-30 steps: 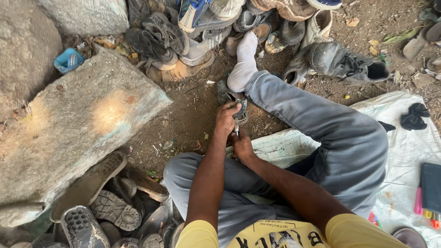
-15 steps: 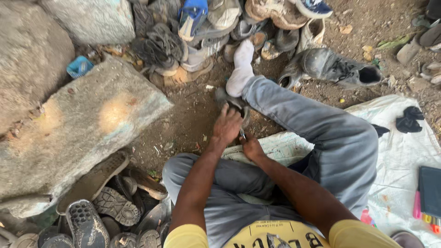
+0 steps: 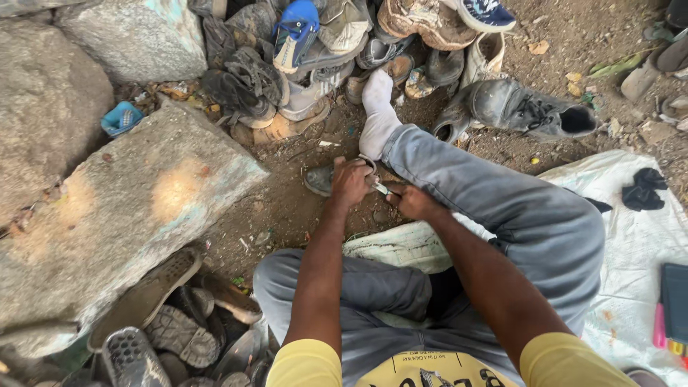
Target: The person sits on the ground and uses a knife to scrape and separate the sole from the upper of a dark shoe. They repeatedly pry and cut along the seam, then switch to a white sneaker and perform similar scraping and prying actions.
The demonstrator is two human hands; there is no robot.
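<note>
While the left hand (image 3: 351, 183) curls its fingers over the heel end of a worn grey shoe sole (image 3: 320, 179), gripping it from above, the right hand (image 3: 412, 203) pinches a small pale metal tool (image 3: 380, 188) between thumb and fingertips, its tip reaching the left hand's knuckles. What kind of tool it is cannot be made out; only a short glinting sliver shows between the hands. Most of the sole is hidden under the left hand, with just a rounded dusty toe end poking out to the left of the fingers.

Just beyond the fingers lies the person's outstretched leg in grey trousers (image 3: 502, 208), ending in a white sock (image 3: 378, 115). Below the hands, nearer the body, a crumpled white woven sack (image 3: 401, 247) covers the ground and runs off to the right, where a scrap of black cloth (image 3: 643, 188) rests on it.

Left of the fingers sits a large flat slab of rough grey stone (image 3: 129, 215), blotched with pale paint. Farther beyond the fingers, a heap of battered old shoes (image 3: 322, 50) is piled on the brown dirt, many cut off by the upper edge, and a scuffed black lace-up shoe (image 3: 530, 107) lies on its side to the right. More rubber soles (image 3: 158, 330) with knobbly treads crowd the lower left corner, partly cropped.
</note>
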